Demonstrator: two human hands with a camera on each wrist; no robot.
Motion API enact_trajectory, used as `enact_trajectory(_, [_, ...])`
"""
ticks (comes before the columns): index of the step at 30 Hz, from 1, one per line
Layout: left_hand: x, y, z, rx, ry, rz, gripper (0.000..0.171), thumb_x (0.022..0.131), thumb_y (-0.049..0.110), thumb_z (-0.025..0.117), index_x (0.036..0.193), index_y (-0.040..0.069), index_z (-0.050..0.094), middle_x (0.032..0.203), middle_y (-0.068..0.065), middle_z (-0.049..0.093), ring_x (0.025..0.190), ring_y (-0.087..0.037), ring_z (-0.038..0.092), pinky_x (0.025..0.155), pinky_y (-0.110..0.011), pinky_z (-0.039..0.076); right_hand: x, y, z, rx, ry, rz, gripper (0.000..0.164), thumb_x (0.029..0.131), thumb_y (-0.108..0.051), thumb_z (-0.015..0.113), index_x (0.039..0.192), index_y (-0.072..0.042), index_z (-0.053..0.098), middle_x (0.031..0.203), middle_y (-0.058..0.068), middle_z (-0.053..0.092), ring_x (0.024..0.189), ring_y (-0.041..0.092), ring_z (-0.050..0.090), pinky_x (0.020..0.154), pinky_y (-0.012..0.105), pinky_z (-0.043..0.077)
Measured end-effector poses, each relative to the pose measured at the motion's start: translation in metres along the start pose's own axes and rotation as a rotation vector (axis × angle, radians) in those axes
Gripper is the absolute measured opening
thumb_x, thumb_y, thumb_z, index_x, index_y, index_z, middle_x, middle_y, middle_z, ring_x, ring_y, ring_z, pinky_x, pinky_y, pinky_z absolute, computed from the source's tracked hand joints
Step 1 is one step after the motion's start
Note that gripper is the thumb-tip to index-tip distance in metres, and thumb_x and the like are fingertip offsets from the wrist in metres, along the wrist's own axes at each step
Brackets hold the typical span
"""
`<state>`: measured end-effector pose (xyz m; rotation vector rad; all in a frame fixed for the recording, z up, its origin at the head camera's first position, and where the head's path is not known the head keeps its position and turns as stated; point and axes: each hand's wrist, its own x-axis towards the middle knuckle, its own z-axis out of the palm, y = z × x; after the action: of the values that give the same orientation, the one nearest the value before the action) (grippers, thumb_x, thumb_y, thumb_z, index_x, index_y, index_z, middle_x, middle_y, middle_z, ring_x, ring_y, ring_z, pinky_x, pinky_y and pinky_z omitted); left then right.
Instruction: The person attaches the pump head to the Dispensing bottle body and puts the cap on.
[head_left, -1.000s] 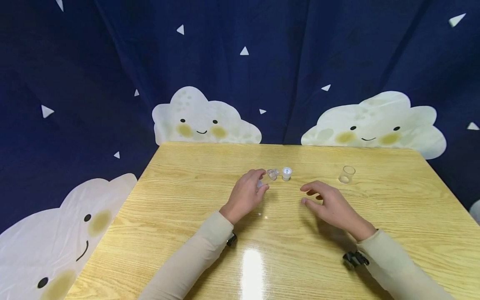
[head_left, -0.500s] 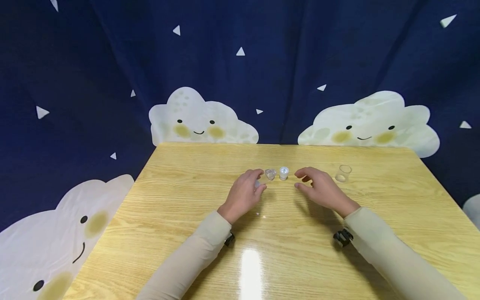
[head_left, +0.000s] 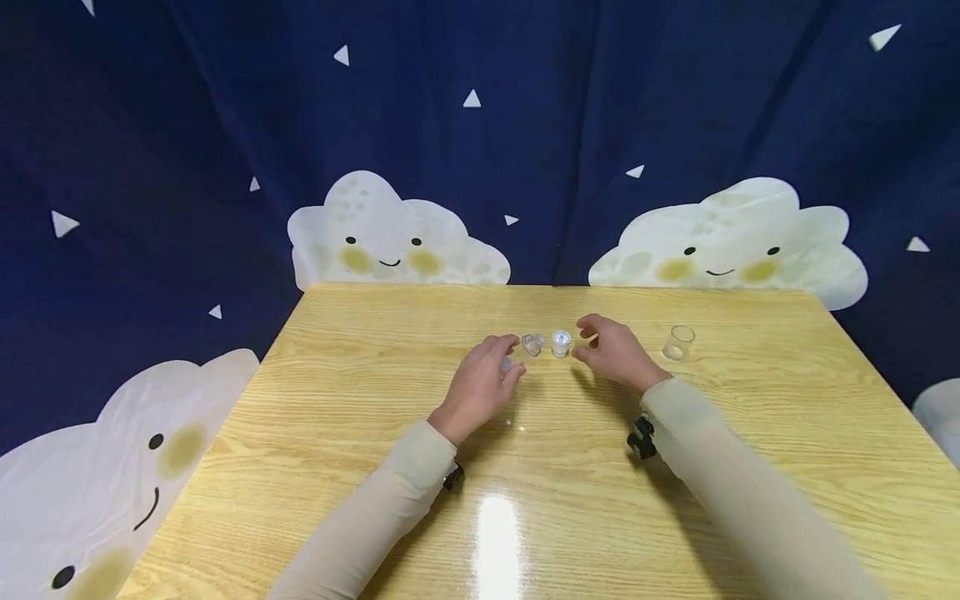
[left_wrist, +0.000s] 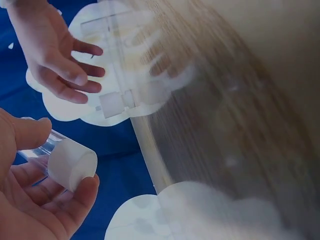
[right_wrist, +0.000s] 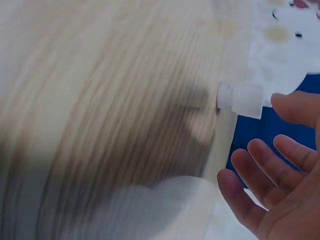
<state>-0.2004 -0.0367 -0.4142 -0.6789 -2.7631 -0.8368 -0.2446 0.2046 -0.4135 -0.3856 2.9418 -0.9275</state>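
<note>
My left hand grips a clear cylinder with a frosted white end, thumb on one side and fingers on the other. A clear, shiny piece shows just beyond its fingertips; whether it belongs to the held cylinder, I cannot tell. To the right of that, a small white cup-shaped piece stands upright on the table. Close on its right is my right hand, fingers apart and bent loosely. The right wrist view leaves a gap between these fingers and the white piece, with nothing held.
Farther right on the wooden table stands a clear open tube. A dark blue curtain with printed clouds hangs behind the table's back edge. Light glares off the near tabletop.
My right hand has moved forward and left, up beside the white piece. The left hand keeps its hold in place. The whole head view has shifted slightly.
</note>
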Motion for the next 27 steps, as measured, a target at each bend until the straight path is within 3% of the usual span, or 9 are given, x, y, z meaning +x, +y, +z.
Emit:
enact_trajectory(7, [0.002,-0.002,0.002,-0.002,-0.002,-0.01,0.042,0.098,0.024,0.064,0.135,0.006,0.056,0.121,-0.01,0.066,0.106,-0.023,0.066,0.089,-0.035,0.057,0.016,0.002,0.007,0.019,-0.038,0.078,0.06,0.093,-0.022,0.066,0.142,0.005,0.046,0.133,0.029,0.058,0.114,0.042,0.064,0.095,0.051,0.053])
enact_trajectory(14, [0.004,-0.004,0.003,-0.001,0.002,-0.008,0.042,0.097,0.024,0.064,0.135,0.007,0.057,0.121,-0.01,0.066,0.105,-0.023,0.066,0.088,-0.036,0.057,0.027,-0.007,0.014,0.001,-0.063,0.085,0.058,0.094,-0.023,0.065,0.141,0.007,0.048,0.134,0.03,0.058,0.119,0.042,0.061,0.098,0.051,0.052])
enact_trajectory(21, [0.003,-0.006,0.003,0.0,0.007,-0.002,0.042,0.097,0.023,0.065,0.135,0.007,0.057,0.121,-0.009,0.067,0.107,-0.023,0.066,0.09,-0.037,0.056,0.028,-0.004,0.023,-0.025,-0.032,0.081,0.033,0.093,-0.02,0.069,0.12,-0.001,0.07,0.113,0.018,0.073,0.099,0.029,0.071,0.077,0.036,0.058])
enact_trajectory(27, [0.004,-0.007,0.004,-0.002,0.014,-0.009,0.041,0.096,0.021,0.066,0.133,0.007,0.058,0.12,-0.009,0.067,0.107,-0.024,0.066,0.09,-0.037,0.057,0.028,-0.001,0.024,-0.032,-0.011,0.068,0.033,0.091,-0.022,0.071,0.118,-0.002,0.072,0.108,0.016,0.075,0.087,0.022,0.069,0.073,0.034,0.056])
